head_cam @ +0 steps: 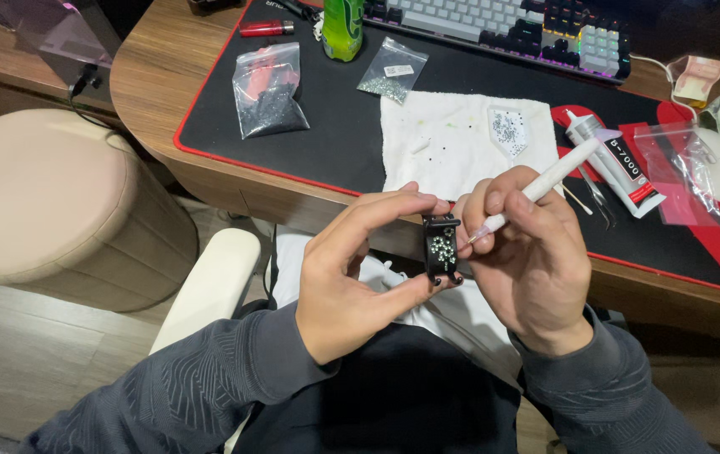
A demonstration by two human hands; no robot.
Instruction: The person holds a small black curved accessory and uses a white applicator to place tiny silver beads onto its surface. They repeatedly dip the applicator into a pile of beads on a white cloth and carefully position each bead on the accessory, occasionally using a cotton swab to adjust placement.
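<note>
Left hand (352, 273) pinches a small black clip (442, 246) top and bottom, at 6 o'clock from the towel (452, 143); right hand (528, 252) grips a white pen (545, 181), tip on its gems: light, rigid, gems likely fragile, so hold the edges

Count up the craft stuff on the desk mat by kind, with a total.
Clear plastic bags: 3
Glue tubes: 1
White cloths: 1
Lighters: 1
Tweezers: 1
Total: 7
</note>
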